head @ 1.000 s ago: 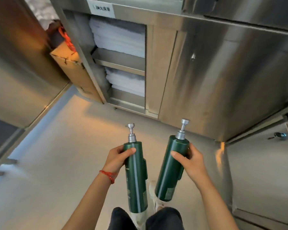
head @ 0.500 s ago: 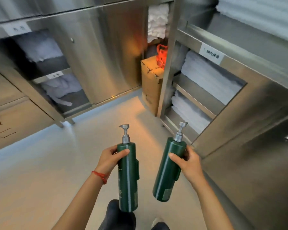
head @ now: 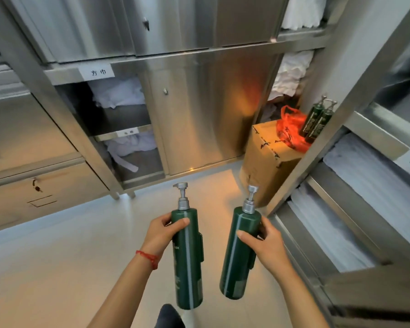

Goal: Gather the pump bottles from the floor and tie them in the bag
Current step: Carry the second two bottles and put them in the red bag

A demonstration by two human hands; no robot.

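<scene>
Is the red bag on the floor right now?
No, the red bag lies on top of the cardboard box, beside two green pump bottles standing there.

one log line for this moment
left hand: holds bottle | right hand: holds second bottle | red bag on box, two bottles there

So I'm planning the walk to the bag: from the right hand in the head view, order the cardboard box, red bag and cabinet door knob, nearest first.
From the right hand:
1. Cardboard box, ahead on the floor.
2. Red bag, atop the box.
3. Cabinet door knob, ahead-left.
</scene>
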